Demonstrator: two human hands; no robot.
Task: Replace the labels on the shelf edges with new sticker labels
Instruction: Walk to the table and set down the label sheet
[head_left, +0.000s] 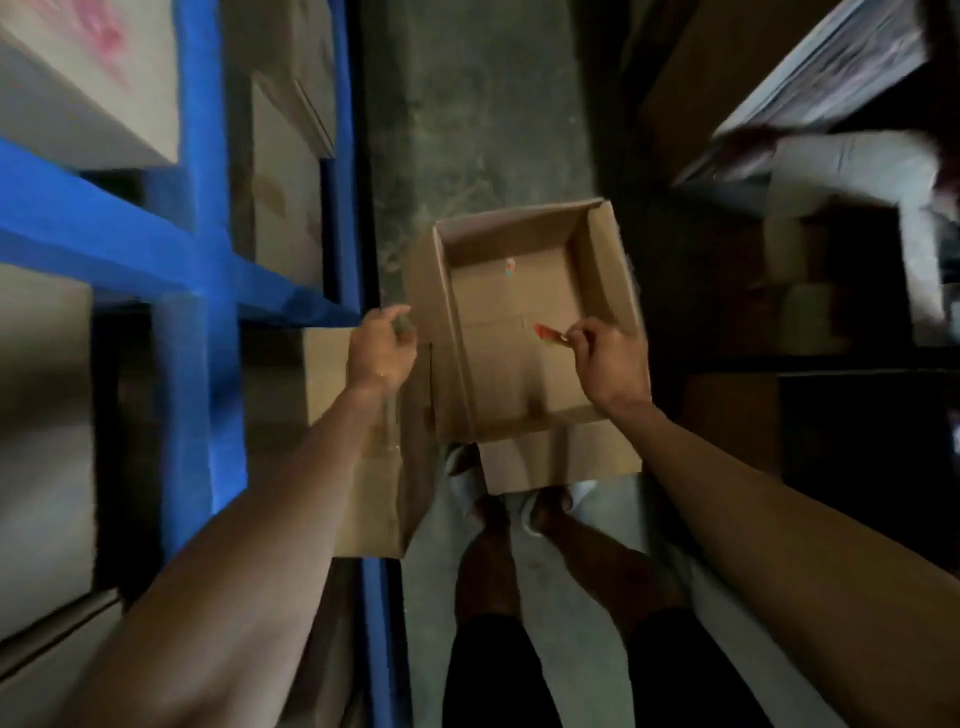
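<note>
I look straight down at an open cardboard box (597, 270) on the floor of a dim aisle. My right hand (613, 364) hovers over the box's inside, pinching a small red and pale label (549, 332) between thumb and fingers. One small colourful scrap (510, 266) lies on the box's bottom near the far wall. My left hand (382, 348) floats beside the box's left wall, fingers loosely curled and apart, holding nothing. The blue shelf beams (104, 234) run along the left.
Blue racking (202, 156) packed with cardboard cartons (288, 218) fills the left side. More boxes and dark stacked goods (831, 166) crowd the right. My legs and white shoes (467, 488) stand on the concrete floor (467, 104) just behind the box.
</note>
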